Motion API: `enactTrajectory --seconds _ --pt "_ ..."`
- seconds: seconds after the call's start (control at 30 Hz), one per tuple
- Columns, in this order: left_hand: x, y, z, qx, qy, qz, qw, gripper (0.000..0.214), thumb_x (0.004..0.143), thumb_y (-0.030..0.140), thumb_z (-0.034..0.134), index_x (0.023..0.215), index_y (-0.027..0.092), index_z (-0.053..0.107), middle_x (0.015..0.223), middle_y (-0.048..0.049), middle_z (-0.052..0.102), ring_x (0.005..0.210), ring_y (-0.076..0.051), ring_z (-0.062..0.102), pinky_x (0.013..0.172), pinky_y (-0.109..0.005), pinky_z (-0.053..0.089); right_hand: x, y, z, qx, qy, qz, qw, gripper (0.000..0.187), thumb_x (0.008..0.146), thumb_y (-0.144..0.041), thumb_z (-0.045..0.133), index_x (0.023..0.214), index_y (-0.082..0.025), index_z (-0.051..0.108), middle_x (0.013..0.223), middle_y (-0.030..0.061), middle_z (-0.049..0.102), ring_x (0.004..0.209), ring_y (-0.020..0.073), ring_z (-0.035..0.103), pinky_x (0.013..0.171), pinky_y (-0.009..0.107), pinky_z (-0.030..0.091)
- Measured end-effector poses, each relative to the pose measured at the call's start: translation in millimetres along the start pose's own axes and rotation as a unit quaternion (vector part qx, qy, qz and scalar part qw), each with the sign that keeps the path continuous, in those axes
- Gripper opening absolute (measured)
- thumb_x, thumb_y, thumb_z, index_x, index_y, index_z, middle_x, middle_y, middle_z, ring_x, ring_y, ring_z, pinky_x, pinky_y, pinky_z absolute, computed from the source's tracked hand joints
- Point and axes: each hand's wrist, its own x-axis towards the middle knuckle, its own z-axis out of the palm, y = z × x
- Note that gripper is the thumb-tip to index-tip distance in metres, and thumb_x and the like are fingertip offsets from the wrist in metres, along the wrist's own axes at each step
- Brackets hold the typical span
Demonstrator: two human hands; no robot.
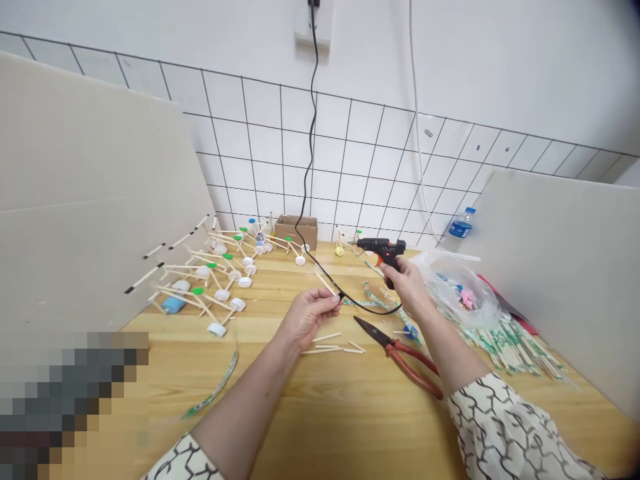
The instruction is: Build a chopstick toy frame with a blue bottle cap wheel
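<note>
My left hand (311, 313) pinches a short wooden stick (326, 283) that points up and away, above the wooden table (320, 413). My right hand (407, 283) is wrapped round the grip of a black glue gun (383, 248), held above the table with its nozzle pointing left. The gun's black cord (313, 167) runs from a wall socket down past my left fingertips. Several cut stick pieces (333, 345) lie just below my left hand.
Red-handled pliers (403, 357) lie beside my right forearm. Stick-and-bottle-cap models (220, 273) crowd the back left. A plastic bag of caps (460, 290), wrapped chopsticks (505, 347), a water bottle (461, 223), a small cardboard box (297, 230) and grey partition boards (75, 200) surround the table.
</note>
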Motion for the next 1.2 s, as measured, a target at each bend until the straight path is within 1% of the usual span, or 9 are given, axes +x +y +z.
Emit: enactTrajectory --seconds 0.07,0.17,0.27,0.47,0.67,0.8,0.97,1.1,1.2 --pt "-1.0 3.3 2.7 0.004 0.01 0.008 1.0 0.026 0.046 0.019 0.083 0.061 0.011 0.063 0.062 -0.0034 0.068 0.055 -0.009 0.058 0.059 -0.021 0.046 -21.3 -5.2 -6.5 0.033 -0.009 0.012 0.999 0.027 0.069 -0.044 0.06 0.071 -0.018 0.051 0.052 -0.003 0.054 0.048 0.0132 0.052 0.048 0.026 0.041" --pt "-3.7 8.3 8.0 0.006 0.016 0.008 1.0 0.028 0.043 0.021 0.084 0.059 0.011 0.063 0.06 -0.0033 0.067 0.053 -0.008 0.058 0.058 -0.02 0.045 -45.9 -6.3 -13.8 0.118 -0.02 0.033 0.992 0.035 0.065 -0.047 0.067 0.079 -0.017 0.056 0.069 0.0032 0.064 0.059 0.0158 0.06 0.053 0.028 0.047" --pt "-5.4 8.2 10.1 0.009 0.016 0.002 1.0 0.029 0.042 0.021 0.084 0.059 0.011 0.063 0.058 -0.003 0.067 0.052 -0.008 0.057 0.057 -0.02 0.045 -59.3 -0.7 -18.7 0.164 -0.065 0.036 0.984 0.036 0.068 -0.046 0.067 0.083 -0.014 0.062 0.079 0.0081 0.067 0.06 0.0149 0.06 0.048 0.025 0.044" --pt "-1.5 -3.5 3.1 -0.005 0.011 -0.005 1.0 0.027 0.045 0.019 0.084 0.063 0.011 0.065 0.06 -0.0019 0.067 0.054 -0.008 0.058 0.059 -0.019 0.045 -70.2 1.0 -23.3 0.113 -0.128 0.027 0.985 0.035 0.074 -0.044 0.063 0.087 -0.012 0.064 0.061 0.0027 0.061 0.046 0.0095 0.046 0.043 0.023 0.034" --pt "1.0 -7.5 -1.1 -0.011 0.018 -0.036 0.999 0.026 0.048 0.018 0.083 0.065 0.011 0.065 0.061 -0.0024 0.067 0.056 -0.009 0.059 0.061 -0.02 0.046 -83.1 -12.8 -24.3 0.039 -0.122 0.04 0.991 0.036 0.073 -0.046 0.062 0.087 -0.013 0.066 0.052 -0.0008 0.053 0.046 0.0108 0.046 0.043 0.022 0.036" --pt "3.3 -7.7 -5.8 -0.03 0.027 -0.036 0.999 0.024 0.048 0.017 0.082 0.061 0.011 0.063 0.062 -0.0022 0.067 0.056 -0.008 0.059 0.061 -0.019 0.046 -89.1 -15.4 -22.6 0.008 -0.116 0.033 0.993 0.036 0.072 -0.047 0.062 0.087 -0.014 0.066 0.062 0.0028 0.062 0.045 0.011 0.048 0.042 0.023 0.041" --pt "4.0 -1.5 -7.8 -0.049 0.031 -0.031 0.998 0.026 0.045 0.018 0.084 0.057 0.01 0.062 0.061 -0.0019 0.067 0.056 -0.008 0.059 0.062 -0.019 0.047 -92.5 -17.2 -21.0 -0.01 -0.138 0.015 0.99 0.039 0.075 -0.044 0.061 0.102 -0.017 0.064 0.096 0.009 0.07 0.066 0.0194 0.063 0.057 0.027 0.052" --pt "3.3 0.4 -7.4 -0.053 0.032 -0.048 0.997 0.026 0.044 0.017 0.084 0.057 0.01 0.062 0.063 -0.0031 0.068 0.056 -0.008 0.059 0.061 -0.02 0.048 -95.6 -11.5 -23.6 -0.016 -0.156 -0.008 0.988 0.034 0.077 -0.04 0.06 0.102 -0.018 0.065 0.098 0.0088 0.07 0.087 0.0229 0.065 0.074 0.03 0.054" --pt "3.8 -1.4 -8.6 -0.058 0.034 -0.057 0.996 0.024 0.047 0.016 0.083 0.058 0.011 0.062 0.066 -0.0039 0.068 0.057 -0.009 0.06 0.063 -0.02 0.048 -98.2 -6.1 -24.9 -0.017 -0.158 -0.023 0.987 0.027 0.077 -0.037 0.062 0.096 -0.019 0.066 0.097 0.008 0.071 0.09 0.0227 0.065 0.081 0.031 0.052"
